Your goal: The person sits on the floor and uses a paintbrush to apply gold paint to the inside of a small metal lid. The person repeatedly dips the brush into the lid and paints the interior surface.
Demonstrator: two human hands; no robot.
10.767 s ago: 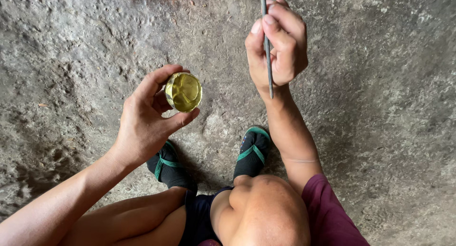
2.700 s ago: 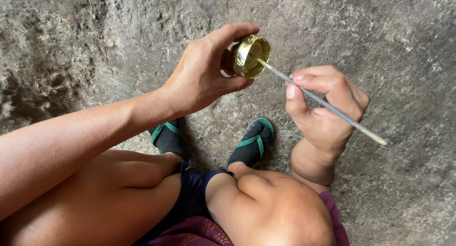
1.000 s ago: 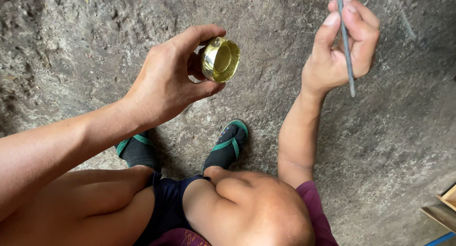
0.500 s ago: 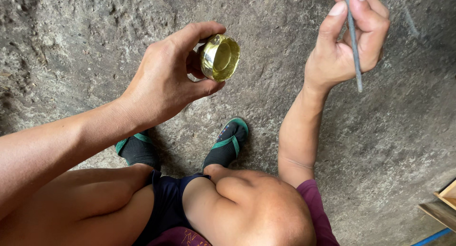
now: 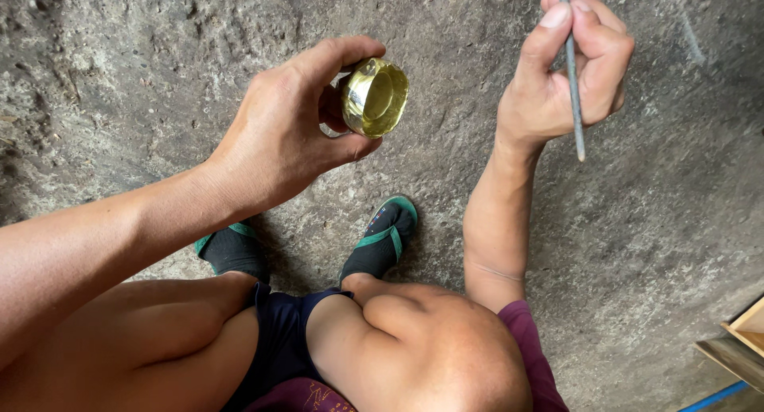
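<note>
A small brass cup [image 5: 375,98] is clasped in the left hand [image 5: 290,137] while a thin grey rod [image 5: 571,70] is pinched, raised clear, in the right hand [image 5: 569,74]; realignment with the cup's mouth seems needed.

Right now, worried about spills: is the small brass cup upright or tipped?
Tipped: the brass cup in the left hand lies sideways, its open mouth facing the camera.

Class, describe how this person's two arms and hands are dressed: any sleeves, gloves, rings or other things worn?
Both the left hand and right hand are bare: no gloves or rings show. Both forearms are uncovered. A maroon sleeve covers the right upper arm near the shoulder. No watch or bracelet shows.
</note>
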